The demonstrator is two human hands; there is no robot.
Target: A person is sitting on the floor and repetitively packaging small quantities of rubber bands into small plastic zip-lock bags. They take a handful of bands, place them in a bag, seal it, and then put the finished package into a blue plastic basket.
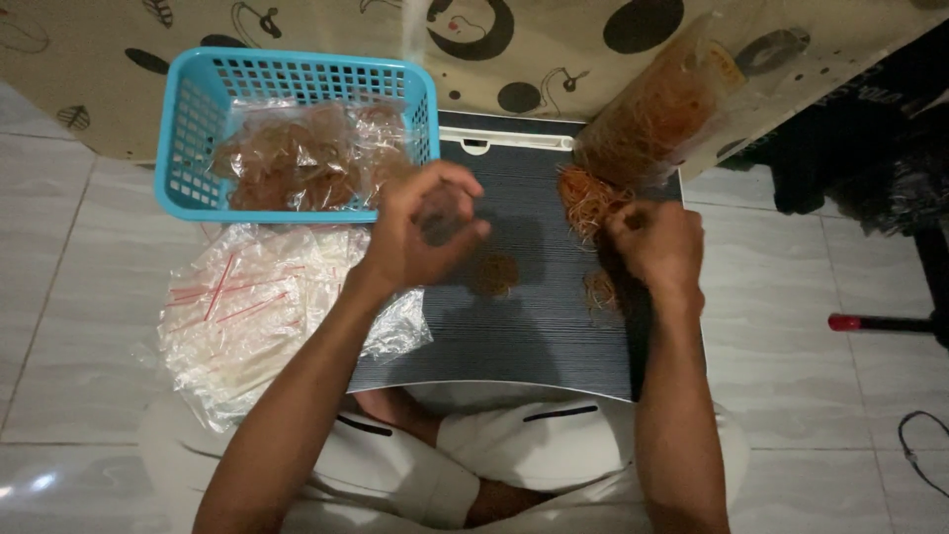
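Presently, 2 hands are recorded over the dark ribbed board [534, 326]: left hand [420, 232] curled, contents not discernible; right hand [657, 242] closed on orange strands [588, 203] at the board's far-right corner. A small strand clump [494, 275] lies mid-board; blue basket [198, 129] stands beyond its left corner.

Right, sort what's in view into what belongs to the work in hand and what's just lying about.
In use: left hand; right hand; orange stringy strands; dark ribbed board; pile of clear plastic bags; blue plastic basket of filled bags.
Lying about: red-tipped black rod; black cable.
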